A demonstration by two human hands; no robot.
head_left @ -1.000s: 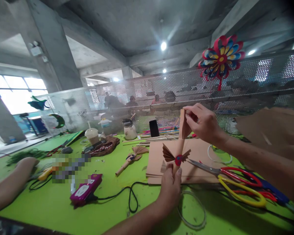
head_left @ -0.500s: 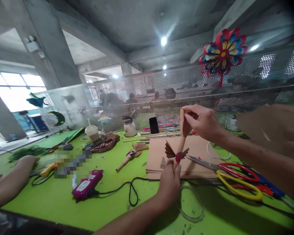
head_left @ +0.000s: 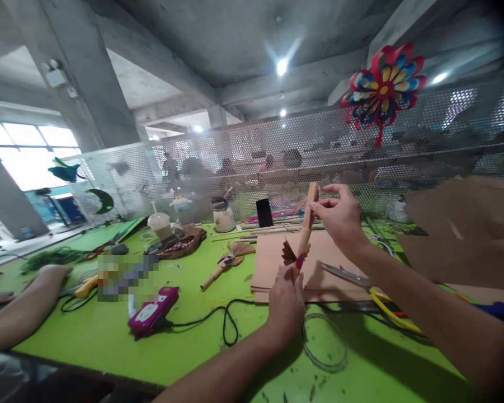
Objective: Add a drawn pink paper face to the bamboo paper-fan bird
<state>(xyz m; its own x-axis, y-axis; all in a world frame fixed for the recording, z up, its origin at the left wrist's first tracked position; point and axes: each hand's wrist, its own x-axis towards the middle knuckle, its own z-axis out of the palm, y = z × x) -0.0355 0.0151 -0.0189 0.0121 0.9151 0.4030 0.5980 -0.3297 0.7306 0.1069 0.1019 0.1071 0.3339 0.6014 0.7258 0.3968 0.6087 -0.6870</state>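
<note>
My left hand point(head_left: 286, 302) is closed around the lower end of a brown paper bird point(head_left: 304, 242), a rolled tube with pleated wings and a red-and-blue spot. A folded brown paper piece point(head_left: 312, 202) rises from the tube's upper end. My right hand point(head_left: 340, 217) pinches the side of this piece between thumb and forefinger, its other fingers bent loosely. Behind the hands lies a stack of brown paper sheets point(head_left: 272, 263). A second paper bird point(head_left: 216, 274) rests on the green table to the left.
Scissors point(head_left: 348, 275) lie partly under my right forearm. A clear ring of tubing point(head_left: 325, 366) and a purple power box point(head_left: 154, 311) with a black cord are near the front. A phone point(head_left: 263, 212) stands behind. Another person's arm point(head_left: 33, 305) rests at left.
My right hand has shifted its pinch lower on the folded paper, which now looks narrower and more upright. The bird has turned slightly, and my right forearm covers more of the scissors.
</note>
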